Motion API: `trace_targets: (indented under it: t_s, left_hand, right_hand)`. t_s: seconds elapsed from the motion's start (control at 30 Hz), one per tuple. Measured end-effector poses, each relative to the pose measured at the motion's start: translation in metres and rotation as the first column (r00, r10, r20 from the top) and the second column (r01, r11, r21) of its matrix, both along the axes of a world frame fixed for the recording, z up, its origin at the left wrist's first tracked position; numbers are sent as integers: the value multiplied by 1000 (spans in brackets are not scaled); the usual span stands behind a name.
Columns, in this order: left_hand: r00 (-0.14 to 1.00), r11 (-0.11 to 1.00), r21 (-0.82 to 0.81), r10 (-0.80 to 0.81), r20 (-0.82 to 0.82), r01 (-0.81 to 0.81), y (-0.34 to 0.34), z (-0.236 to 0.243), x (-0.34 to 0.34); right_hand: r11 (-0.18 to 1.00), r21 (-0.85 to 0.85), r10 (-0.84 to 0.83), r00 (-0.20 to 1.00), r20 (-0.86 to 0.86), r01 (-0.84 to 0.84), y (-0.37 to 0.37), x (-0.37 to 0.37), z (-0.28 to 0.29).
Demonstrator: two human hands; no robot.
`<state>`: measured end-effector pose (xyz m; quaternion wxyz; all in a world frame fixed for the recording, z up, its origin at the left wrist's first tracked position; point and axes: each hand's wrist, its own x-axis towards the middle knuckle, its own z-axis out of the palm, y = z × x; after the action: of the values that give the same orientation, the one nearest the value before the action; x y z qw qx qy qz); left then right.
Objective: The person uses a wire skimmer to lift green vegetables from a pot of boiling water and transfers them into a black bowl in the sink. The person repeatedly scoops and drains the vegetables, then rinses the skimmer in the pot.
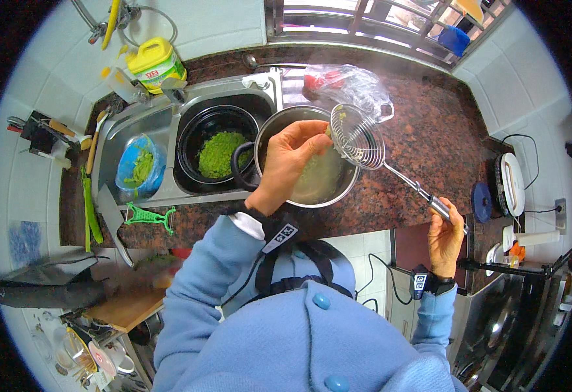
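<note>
My right hand (446,236) is closed round the handle of a wire skimmer (359,138), whose round mesh head is tilted over the right side of a steel pot (352,183). A few small pale-green bits cling to the mesh. Above the pot, my left hand (292,157) is pinched at the left rim of the skimmer head; what lies between the fingertips is too small to make out. Cloudy pale-green liquid (318,179) shows in the pot, partly hidden by my left hand. Left of it, a black pot (186,134) in the sink holds chopped greens (222,154).
The left basin holds a blue bag (154,181) with green scraps. A knife (113,222) and a green peeler (148,217) lie at the counter's front edge. Behind the steel pot is a clear plastic bag (358,85); a yellow jug (155,64) stands behind the sink.
</note>
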<state>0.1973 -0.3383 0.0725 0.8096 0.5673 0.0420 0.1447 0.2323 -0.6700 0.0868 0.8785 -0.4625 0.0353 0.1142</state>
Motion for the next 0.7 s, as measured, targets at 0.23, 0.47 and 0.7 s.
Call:
trace_targets:
  t_s: [0.23, 0.47, 0.7]
  left_hand:
    - [987, 985, 88, 140, 75, -147, -4, 1, 3]
    - [992, 299, 954, 125, -25, -14, 23, -22, 8]
    - [976, 882, 436, 214, -34, -178, 3, -6, 6]
  right_hand:
    - [1000, -25, -17, 1000, 0, 17, 2, -3, -7]
    - [980, 194, 46, 996, -77, -30, -13, 5, -23]
    - [876, 470, 251, 932, -262, -104, -15, 13, -45]
